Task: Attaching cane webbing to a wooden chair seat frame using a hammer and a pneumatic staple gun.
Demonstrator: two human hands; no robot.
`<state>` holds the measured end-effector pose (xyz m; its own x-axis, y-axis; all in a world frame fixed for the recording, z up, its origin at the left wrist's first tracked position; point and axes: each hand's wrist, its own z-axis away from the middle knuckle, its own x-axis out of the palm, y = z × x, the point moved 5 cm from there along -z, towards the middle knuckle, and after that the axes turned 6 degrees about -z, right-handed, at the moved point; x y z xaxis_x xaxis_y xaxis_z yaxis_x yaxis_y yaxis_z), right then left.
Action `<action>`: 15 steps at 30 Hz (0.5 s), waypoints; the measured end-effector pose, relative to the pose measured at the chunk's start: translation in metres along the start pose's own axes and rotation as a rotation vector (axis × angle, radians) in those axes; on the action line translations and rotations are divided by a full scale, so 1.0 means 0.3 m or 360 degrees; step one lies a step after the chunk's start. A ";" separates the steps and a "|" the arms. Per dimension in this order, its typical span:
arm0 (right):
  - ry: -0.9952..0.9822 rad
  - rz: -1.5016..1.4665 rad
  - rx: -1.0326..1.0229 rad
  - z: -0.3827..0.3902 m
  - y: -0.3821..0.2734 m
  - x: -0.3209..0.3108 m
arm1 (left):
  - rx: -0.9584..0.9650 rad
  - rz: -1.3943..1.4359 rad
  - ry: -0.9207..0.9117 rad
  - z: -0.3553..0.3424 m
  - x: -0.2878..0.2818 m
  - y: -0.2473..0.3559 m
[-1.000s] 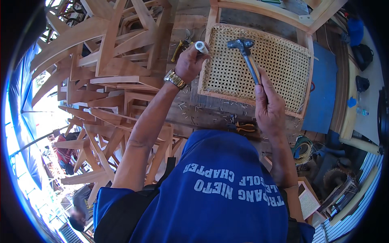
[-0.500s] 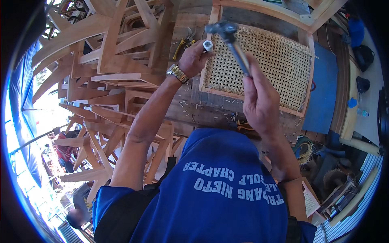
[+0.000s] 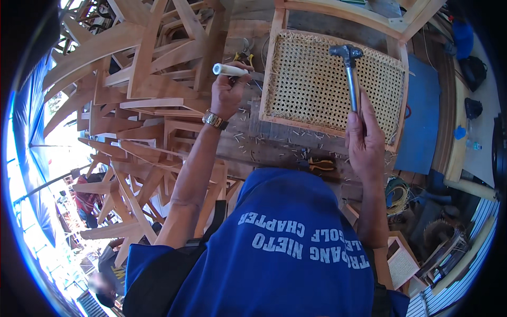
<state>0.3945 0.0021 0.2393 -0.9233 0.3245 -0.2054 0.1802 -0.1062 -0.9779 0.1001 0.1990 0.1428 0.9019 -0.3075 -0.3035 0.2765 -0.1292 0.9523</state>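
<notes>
My left hand [image 3: 227, 92] is closed on a white cylindrical tool [image 3: 231, 70], tilted nearly sideways beside the left edge of the woven cane seat [image 3: 317, 79] in its wooden frame. My right hand [image 3: 362, 134] grips a hammer [image 3: 354, 84] by its metal shaft, its head over the upper right part of the cane. Shears with yellow handles [image 3: 244, 56] lie just above my left hand. Yellow-handled pliers [image 3: 320, 165] lie below the seat among small pale scraps on the wooden bench [image 3: 248, 153].
Stacked unfinished wooden chair frames [image 3: 137, 63] crowd the left. A blue board [image 3: 414, 121] lies right of the seat, near coiled cane [image 3: 396, 198] and dark bags [image 3: 471, 74]. Other people [image 3: 90, 201] are at the lower left edge. A smaller cane panel [image 3: 401, 264] stands lower right.
My left hand has moved left off the seat's edge, tipping the white tool sideways. The hammer swung up-left toward the tool, then came back to the right.
</notes>
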 end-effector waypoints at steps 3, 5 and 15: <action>0.0026 0.0051 -0.0015 -0.003 0.038 0.013 | 0.0016 -0.0007 -0.0040 -0.014 0.034 -0.008; -0.0009 -0.0037 0.0032 0.001 0.069 0.037 | 0.0033 0.0001 -0.0074 -0.028 0.066 -0.007; -0.0071 -0.0041 -0.0104 0.012 0.048 0.090 | 0.0368 -0.0593 -0.0271 -0.071 0.128 0.057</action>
<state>0.3710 0.0059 0.2199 -0.9420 0.2837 -0.1794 0.1763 -0.0365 -0.9837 0.1466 0.2052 0.1481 0.6824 -0.3483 -0.6427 0.4725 -0.4606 0.7514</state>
